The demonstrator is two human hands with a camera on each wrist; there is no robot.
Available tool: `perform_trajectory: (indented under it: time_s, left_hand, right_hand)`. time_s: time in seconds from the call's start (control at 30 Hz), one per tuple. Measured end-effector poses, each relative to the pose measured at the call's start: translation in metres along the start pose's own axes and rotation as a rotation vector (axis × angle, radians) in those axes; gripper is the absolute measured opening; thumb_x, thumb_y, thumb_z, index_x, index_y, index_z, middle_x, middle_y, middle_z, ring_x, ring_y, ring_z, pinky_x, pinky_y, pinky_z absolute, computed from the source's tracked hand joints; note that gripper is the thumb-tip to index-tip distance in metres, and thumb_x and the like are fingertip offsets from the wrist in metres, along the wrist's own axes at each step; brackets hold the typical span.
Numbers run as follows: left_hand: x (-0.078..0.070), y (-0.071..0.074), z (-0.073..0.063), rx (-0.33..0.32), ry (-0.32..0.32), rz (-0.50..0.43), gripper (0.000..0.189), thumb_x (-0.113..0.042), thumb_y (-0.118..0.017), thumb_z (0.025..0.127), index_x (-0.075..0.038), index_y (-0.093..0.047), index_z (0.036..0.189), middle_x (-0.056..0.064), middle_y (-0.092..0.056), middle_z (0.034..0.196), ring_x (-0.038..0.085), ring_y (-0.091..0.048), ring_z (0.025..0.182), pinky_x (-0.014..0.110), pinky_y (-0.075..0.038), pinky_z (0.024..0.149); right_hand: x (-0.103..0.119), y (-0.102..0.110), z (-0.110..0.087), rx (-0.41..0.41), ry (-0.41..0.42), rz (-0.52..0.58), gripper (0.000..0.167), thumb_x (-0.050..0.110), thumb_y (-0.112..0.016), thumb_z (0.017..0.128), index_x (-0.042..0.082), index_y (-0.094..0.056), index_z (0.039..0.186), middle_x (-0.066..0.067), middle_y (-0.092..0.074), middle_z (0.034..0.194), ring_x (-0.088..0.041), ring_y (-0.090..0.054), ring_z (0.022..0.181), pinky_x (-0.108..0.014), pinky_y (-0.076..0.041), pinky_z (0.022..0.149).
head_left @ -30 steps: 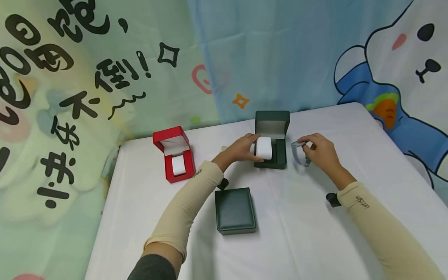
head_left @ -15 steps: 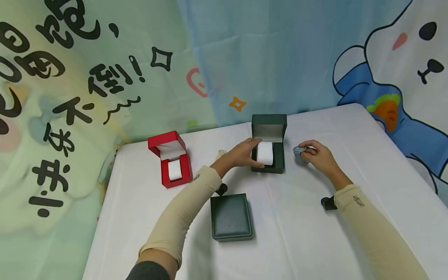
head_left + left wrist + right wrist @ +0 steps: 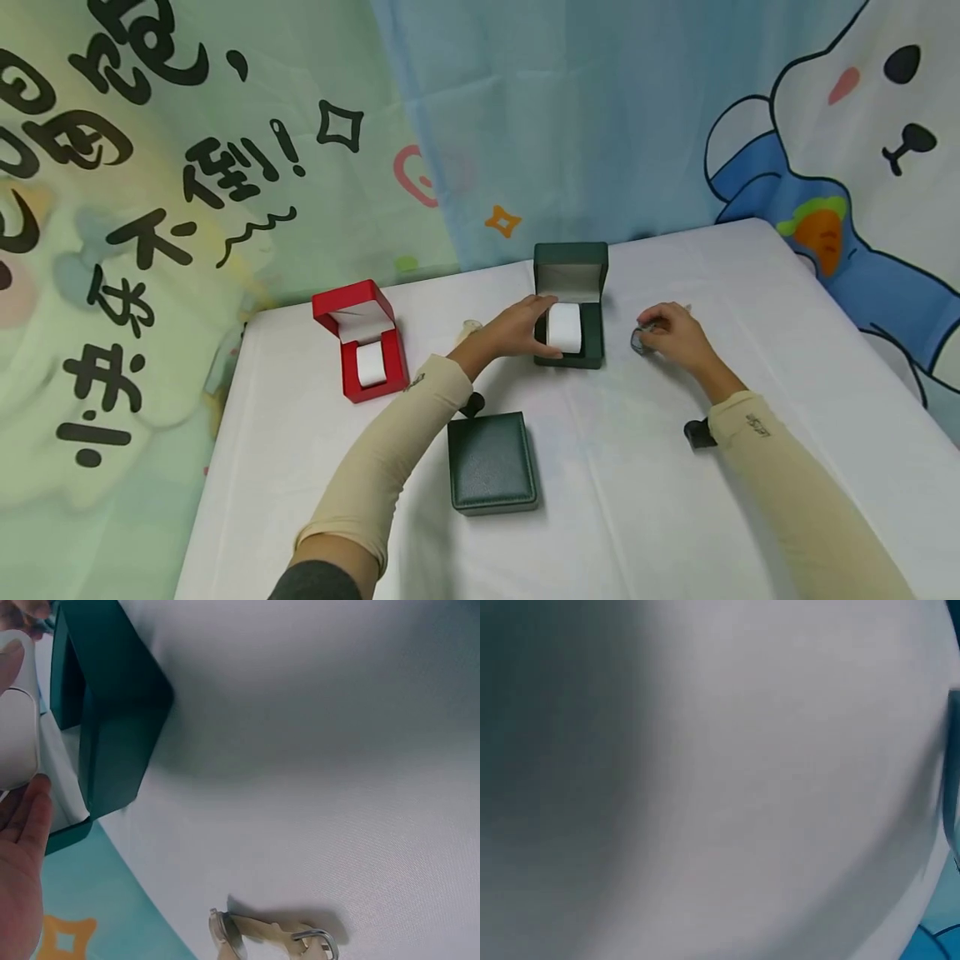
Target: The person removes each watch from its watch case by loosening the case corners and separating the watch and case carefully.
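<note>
My left hand (image 3: 516, 327) holds a white watch cushion (image 3: 564, 327) between thumb and fingers, at the open dark green watch box (image 3: 592, 333). The left wrist view shows the thumb on top of the cushion (image 3: 19, 742), beside the box's green wall (image 3: 124, 712). My right hand (image 3: 675, 335) pinches a grey-blue watch (image 3: 640, 340) to the right of that box, and its fingers hide much of the watch. Only a strip of blue-grey strap (image 3: 952, 765) shows at the edge of the right wrist view.
An open red watch box (image 3: 375, 367) with a white cushion stands at left. A shut dark green box (image 3: 492, 462) lies nearer the front. Behind my left wrist, a beige-strapped watch (image 3: 277, 930) rests on the white tablecloth (image 3: 322, 780). A printed curtain (image 3: 570, 125) hangs behind.
My right hand has turned the watch from an upright hanging loop to a lower, flatter pose, its fingers now covering more of it. The left hand keeps hold of the cushion. The head view shifted slightly.
</note>
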State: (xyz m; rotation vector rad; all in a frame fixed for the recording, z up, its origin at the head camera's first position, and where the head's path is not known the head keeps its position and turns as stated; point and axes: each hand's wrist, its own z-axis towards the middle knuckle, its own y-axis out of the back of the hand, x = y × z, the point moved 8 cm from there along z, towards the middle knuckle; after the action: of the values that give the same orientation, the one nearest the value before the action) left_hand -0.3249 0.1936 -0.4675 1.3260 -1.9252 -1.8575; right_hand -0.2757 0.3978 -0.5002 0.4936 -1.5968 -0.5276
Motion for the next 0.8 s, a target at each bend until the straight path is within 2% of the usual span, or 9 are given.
perform_trajectory:
  time_s: [0.1, 0.17, 0.23, 0.43, 0.6, 0.7, 0.8]
  left_hand:
    - [-0.003, -0.002, 0.000, -0.001, -0.018, 0.008, 0.089, -0.043, -0.072, 0.074, -0.010, -0.027, 0.143, 0.010, -0.038, 0.141, 0.019, -0.043, 0.124, 0.030, -0.037, 0.103]
    - [-0.005, -0.002, 0.000, -0.005, -0.026, 0.007, 0.089, -0.042, -0.073, 0.074, -0.009, -0.027, 0.143, 0.010, -0.038, 0.140, 0.019, -0.044, 0.123, 0.029, -0.038, 0.102]
    - [-0.007, -0.002, 0.001, -0.005, -0.030, 0.008, 0.088, -0.042, -0.073, 0.074, -0.009, -0.028, 0.143, 0.010, -0.038, 0.140, 0.019, -0.044, 0.123, 0.030, -0.038, 0.102]
    - [-0.008, -0.001, 0.003, 0.000, -0.025, 0.002, 0.089, -0.043, -0.071, 0.075, -0.010, -0.026, 0.143, 0.010, -0.038, 0.141, 0.020, -0.043, 0.125, 0.032, -0.038, 0.102]
    - [-0.006, 0.000, 0.005, -0.009, -0.020, 0.010, 0.090, -0.045, -0.071, 0.074, -0.011, -0.025, 0.144, 0.009, -0.037, 0.141, 0.020, -0.043, 0.126, 0.032, -0.037, 0.103]
    - [-0.006, 0.000, 0.005, -0.011, -0.015, 0.013, 0.090, -0.045, -0.071, 0.074, -0.011, -0.026, 0.144, 0.009, -0.038, 0.141, 0.020, -0.043, 0.125, 0.031, -0.038, 0.102]
    - [-0.006, 0.000, 0.005, -0.016, -0.022, 0.023, 0.090, -0.044, -0.072, 0.074, -0.010, -0.026, 0.144, 0.010, -0.038, 0.140, 0.020, -0.044, 0.124, 0.031, -0.039, 0.101]
  right_hand:
    - [0.005, -0.006, 0.006, 0.046, 0.027, -0.054, 0.039, -0.002, -0.048, 0.083, -0.008, -0.047, 0.121, -0.027, -0.044, 0.114, -0.032, -0.045, 0.096, -0.035, -0.042, 0.078]
    - [0.005, -0.010, 0.010, 0.097, 0.020, -0.090, 0.048, -0.002, -0.044, 0.083, -0.007, -0.039, 0.130, -0.030, -0.039, 0.122, -0.038, -0.040, 0.104, -0.048, -0.039, 0.085]
    - [0.006, -0.013, 0.013, 0.134, 0.023, -0.134, 0.053, -0.002, -0.043, 0.084, -0.007, -0.031, 0.135, -0.033, -0.035, 0.127, -0.042, -0.038, 0.108, -0.055, -0.034, 0.092]
    - [0.005, -0.015, 0.019, 0.161, 0.019, -0.225, 0.053, 0.003, -0.043, 0.090, -0.007, -0.025, 0.139, -0.034, -0.033, 0.133, -0.045, -0.040, 0.113, -0.057, -0.033, 0.096]
    - [0.015, -0.007, 0.016, 0.145, -0.012, -0.345, 0.053, 0.014, -0.045, 0.093, -0.007, -0.027, 0.138, -0.033, -0.034, 0.132, -0.047, -0.038, 0.117, -0.057, -0.033, 0.097]
    - [0.039, -0.004, 0.009, 0.115, 0.062, -0.434, 0.055, 0.026, -0.049, 0.093, -0.006, -0.033, 0.135, -0.032, -0.036, 0.132, -0.048, -0.035, 0.121, -0.059, -0.030, 0.099]
    - [0.069, -0.014, 0.001, 0.161, 0.186, -0.436, 0.070, 0.039, -0.057, 0.088, -0.002, -0.031, 0.138, -0.029, -0.031, 0.138, -0.046, -0.029, 0.127, -0.061, -0.028, 0.100]
